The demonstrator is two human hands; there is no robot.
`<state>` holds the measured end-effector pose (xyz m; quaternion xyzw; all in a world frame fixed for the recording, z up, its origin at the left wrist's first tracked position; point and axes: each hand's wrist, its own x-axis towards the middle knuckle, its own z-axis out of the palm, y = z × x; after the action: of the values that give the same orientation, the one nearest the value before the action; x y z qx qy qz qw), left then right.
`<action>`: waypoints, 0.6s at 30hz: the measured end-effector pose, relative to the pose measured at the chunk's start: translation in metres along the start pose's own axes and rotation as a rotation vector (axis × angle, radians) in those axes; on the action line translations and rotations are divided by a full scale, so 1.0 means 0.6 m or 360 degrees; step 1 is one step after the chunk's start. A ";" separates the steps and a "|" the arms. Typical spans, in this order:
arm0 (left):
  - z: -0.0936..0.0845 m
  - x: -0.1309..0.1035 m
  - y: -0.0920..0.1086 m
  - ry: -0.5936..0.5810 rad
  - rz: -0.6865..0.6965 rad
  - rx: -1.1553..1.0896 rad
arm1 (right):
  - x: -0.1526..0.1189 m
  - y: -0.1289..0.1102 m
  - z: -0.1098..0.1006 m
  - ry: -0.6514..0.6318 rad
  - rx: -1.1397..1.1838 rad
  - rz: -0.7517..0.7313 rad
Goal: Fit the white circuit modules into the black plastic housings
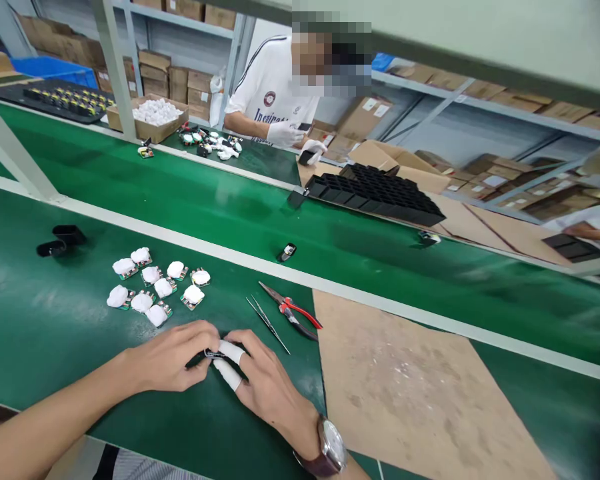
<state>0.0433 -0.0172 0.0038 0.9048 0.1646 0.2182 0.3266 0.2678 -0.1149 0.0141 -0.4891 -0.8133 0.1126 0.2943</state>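
Observation:
My left hand [183, 357] and my right hand [260, 377] meet over the green table, both closed around a small black part [211, 354], mostly hidden by the fingers. White covers wrap two fingers of my right hand, and a watch is on that wrist. Beyond my left hand lie several small circuit boards topped with white lumps [163, 287]. Metal tweezers [268, 325] and red-and-black pliers [291, 311] rest beyond my right hand. Two black casings [69, 234] sit at the far left of the table.
A cardboard sheet [415, 387] covers the table at right. Past a pale rail [190, 245], a green conveyor [220, 193] carries a few small parts. Across it, a gloved person handles black pieces beside a black casing array [375, 193] and a box of white pieces [173, 127].

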 end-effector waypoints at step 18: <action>-0.011 0.029 0.004 0.0503 -0.0666 -0.1190 | -0.016 0.050 -0.006 0.0108 0.0551 0.0356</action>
<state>0.0552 -0.0082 0.0148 0.6275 0.3017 0.3274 0.6388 0.2952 -0.1086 -0.0004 -0.5219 -0.7122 0.2661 0.3868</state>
